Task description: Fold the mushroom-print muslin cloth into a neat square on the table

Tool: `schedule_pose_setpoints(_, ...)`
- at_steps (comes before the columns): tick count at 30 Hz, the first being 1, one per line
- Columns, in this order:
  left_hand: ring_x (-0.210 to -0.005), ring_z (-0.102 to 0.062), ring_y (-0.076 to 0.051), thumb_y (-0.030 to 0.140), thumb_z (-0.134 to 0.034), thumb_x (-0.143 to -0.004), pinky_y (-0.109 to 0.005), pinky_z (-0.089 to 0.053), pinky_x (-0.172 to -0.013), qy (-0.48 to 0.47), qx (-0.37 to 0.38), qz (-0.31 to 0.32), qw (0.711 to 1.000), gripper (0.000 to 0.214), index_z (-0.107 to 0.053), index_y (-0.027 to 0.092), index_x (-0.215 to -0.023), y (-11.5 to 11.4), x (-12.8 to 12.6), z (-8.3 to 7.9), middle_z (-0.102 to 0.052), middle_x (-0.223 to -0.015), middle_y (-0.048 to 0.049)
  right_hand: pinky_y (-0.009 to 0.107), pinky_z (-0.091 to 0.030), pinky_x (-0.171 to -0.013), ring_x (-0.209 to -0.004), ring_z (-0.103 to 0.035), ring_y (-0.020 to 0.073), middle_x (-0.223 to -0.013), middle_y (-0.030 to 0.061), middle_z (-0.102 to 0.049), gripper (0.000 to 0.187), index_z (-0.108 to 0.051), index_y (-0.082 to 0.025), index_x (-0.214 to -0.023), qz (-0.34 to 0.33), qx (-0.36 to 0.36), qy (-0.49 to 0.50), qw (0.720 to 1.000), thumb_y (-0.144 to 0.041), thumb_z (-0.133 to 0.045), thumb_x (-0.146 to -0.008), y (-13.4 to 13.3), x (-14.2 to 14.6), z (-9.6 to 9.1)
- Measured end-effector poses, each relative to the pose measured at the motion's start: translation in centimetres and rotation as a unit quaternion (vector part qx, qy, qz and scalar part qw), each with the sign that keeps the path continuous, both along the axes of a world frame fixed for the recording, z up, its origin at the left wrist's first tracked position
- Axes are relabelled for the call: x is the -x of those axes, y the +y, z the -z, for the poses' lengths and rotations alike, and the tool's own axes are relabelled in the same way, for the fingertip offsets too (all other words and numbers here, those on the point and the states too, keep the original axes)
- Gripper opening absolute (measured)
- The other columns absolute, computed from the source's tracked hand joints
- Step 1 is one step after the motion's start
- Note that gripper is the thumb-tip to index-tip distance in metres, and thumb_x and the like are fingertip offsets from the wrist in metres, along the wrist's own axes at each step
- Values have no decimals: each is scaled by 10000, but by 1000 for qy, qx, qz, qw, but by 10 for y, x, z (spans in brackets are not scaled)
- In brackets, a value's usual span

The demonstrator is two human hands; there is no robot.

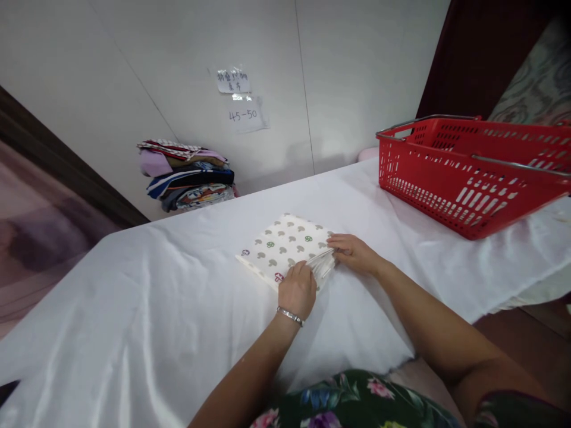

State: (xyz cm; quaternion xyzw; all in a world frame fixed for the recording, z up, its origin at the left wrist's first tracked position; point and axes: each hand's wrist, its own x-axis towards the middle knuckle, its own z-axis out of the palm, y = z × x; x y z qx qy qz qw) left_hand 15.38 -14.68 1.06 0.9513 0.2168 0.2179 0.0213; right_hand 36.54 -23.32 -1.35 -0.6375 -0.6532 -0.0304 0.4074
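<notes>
A white cloth (279, 242) printed with mushrooms in grey-brown, green and magenta lies folded into a flat square on the table. Along its near right side, several layered edges show. My left hand (298, 290), with a silver bracelet at the wrist, is closed on that side near the front corner, fingers curled over the top. At the right corner my right hand (357, 254) pinches the layers, its thumb partly hidden. Between the two hands the layers fan slightly apart.
A white cloth covers the table (178, 309). On the right stands a red plastic basket (446, 184) with metal handles. A stack of folded clothes (190, 175) sits beyond the far left edge, by the wall. Two paper notes (243, 113) hang on the wall.
</notes>
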Motion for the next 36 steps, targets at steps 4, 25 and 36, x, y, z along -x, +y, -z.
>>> schedule_pose_setpoints(4,-846,-565,-172,130,-423,-854,-277,-441,-704,-8,6,-5,1000,108,-510,183,-818,1,0,0,-615,-926,-40,451,-408,-946,-1148,-505,242,-1133,46,-630,306,-609,-276,-1101,8,8,-36,999,-240,-574,-800,1,2,-2)
schedule_pose_setpoints(25,-881,-544,-191,106,-405,-840,-331,-460,-760,-100,57,34,993,125,-492,186,-801,7,-2,6,-572,-881,-60,458,-351,-984,-1262,-358,252,-1262,88,-520,74,-614,-207,-825,24,4,-108,994,-175,-549,-810,-2,16,-18)
schedule_pose_setpoints(36,-968,-520,-213,68,-468,-789,-369,-477,-764,-74,-15,69,995,137,-518,196,-798,-1,-1,0,-518,-1197,-83,455,-383,-972,-1268,-357,236,-1254,59,-539,228,-661,-237,-881,32,21,-129,991,-123,-466,-848,-3,11,-20)
